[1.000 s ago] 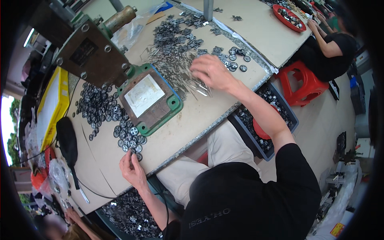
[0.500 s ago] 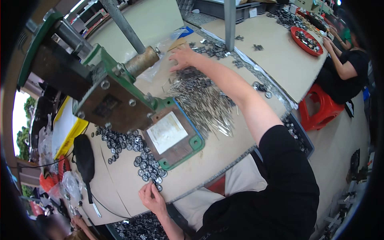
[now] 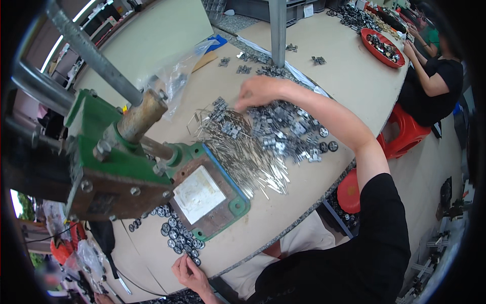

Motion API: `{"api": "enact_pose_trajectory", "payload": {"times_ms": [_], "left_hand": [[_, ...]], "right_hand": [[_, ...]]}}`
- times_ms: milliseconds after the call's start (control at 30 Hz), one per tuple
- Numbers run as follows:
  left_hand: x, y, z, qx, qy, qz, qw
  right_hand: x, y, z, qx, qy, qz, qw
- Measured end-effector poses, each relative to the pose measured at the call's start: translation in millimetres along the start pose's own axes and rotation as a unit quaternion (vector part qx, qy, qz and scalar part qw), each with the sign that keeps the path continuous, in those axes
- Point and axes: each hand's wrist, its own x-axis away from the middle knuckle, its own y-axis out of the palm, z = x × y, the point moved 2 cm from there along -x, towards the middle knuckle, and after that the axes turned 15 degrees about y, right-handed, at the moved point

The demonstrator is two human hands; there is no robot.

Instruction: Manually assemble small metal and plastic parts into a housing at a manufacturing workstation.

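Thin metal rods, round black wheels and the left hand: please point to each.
Thin metal rods (image 3: pixel 237 161): head view, middle of the pile.
Round black wheels (image 3: pixel 173 234): head view, one wheel's face.
Left hand (image 3: pixel 190 273): head view, middle of the hand.

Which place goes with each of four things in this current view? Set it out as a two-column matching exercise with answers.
Things
1. Thin silvery metal pins
2. Clustered small round black-and-silver wheels
3. Shallow round red tray
4. Flat square white pad

Places
A. On the neighbouring table, holding small parts
B. Next to the person's left hand
C. On top of the green-and-brown metal press base
D. Beside the base's blue edge

Pairs: 1-D, 2-B, 3-A, 4-C
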Motion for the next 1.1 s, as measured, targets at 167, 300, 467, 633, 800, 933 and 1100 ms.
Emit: {"api": "enact_pose_trajectory", "payload": {"times_ms": [167,300,467,633,800,933,1100], "left_hand": [[-5.4,3.9,11.1,0.017,-0.015,-0.028,0.999],[4.6,9.3,-18.9,-0.057,0.057,-0.026,0.996],[2.5,5.6,-13.5,-0.060,0.056,-0.016,0.996],[1.7,6.2,-14.7,-0.056,0.052,-0.017,0.997],[-0.9,12.8,-10.8,-0.046,0.057,-0.016,0.997],[1.9,5.4,-14.1,-0.062,0.055,-0.028,0.996],[-5.8,2.6,8.5,-0.013,0.033,-0.018,0.999]], "right_hand": [[-112.7,-26.1,44.8,0.209,-0.010,0.321,0.924],[-117.2,-36.9,67.5,0.067,0.153,0.096,0.981],[-55.0,-4.4,50.7,0.006,-0.001,0.044,0.999],[59.7,-51.7,50.4,-0.003,0.013,0.056,0.998],[7.3,-76.0,204.6,0.009,0.334,0.195,0.922],[7.0,-50.9,204.4,0.004,0.141,0.278,0.950],[60.9,-39.6,209.6,-0.047,0.301,0.227,0.925]]}}
